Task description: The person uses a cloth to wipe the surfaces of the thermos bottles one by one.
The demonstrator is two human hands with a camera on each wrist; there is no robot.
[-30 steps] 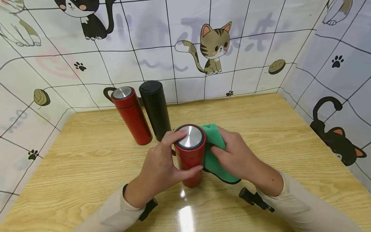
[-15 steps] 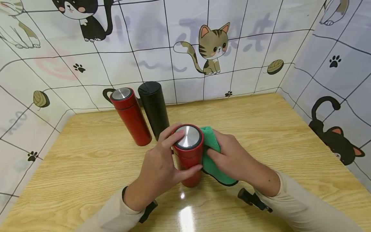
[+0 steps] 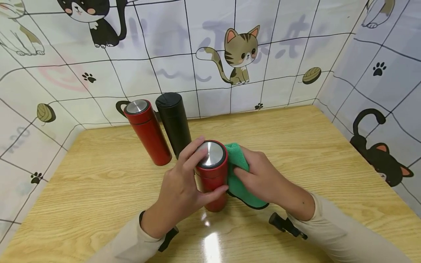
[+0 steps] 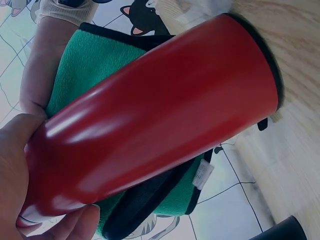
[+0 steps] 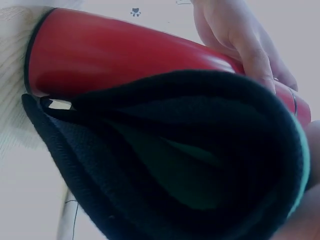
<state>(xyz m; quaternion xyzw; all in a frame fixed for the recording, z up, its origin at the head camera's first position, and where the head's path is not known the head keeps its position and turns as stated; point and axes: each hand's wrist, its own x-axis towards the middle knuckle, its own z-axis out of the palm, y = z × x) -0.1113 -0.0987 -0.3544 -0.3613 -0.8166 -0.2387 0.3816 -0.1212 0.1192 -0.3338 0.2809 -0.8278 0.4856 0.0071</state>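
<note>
A red thermos flask (image 3: 213, 184) with a shiny silver lid stands on the table between both hands. My left hand (image 3: 179, 186) grips its upper part, the thumb across the front and a fingertip over the lid's edge. On the flask's right side, my right hand (image 3: 263, 175) holds a folded green cloth (image 3: 240, 184) with black edging against the red wall. The left wrist view shows the cloth (image 4: 100, 62) behind the flask (image 4: 160, 110), with a white label on its edge. In the right wrist view, the dark folded cloth (image 5: 210, 150) covers part of the flask (image 5: 125, 50).
Behind and to the left, a second red flask (image 3: 149, 138) with a silver lid stands beside a black flask (image 3: 174, 124). A black loop (image 3: 121, 107) shows behind the red one. Cat-patterned cloth walls (image 3: 279, 95) border the wooden table (image 3: 98, 204).
The top of the flask has shifted slightly left. The right hand and the green cloth have moved a little left with it, and more of the left hand's fingers show behind the lid.
</note>
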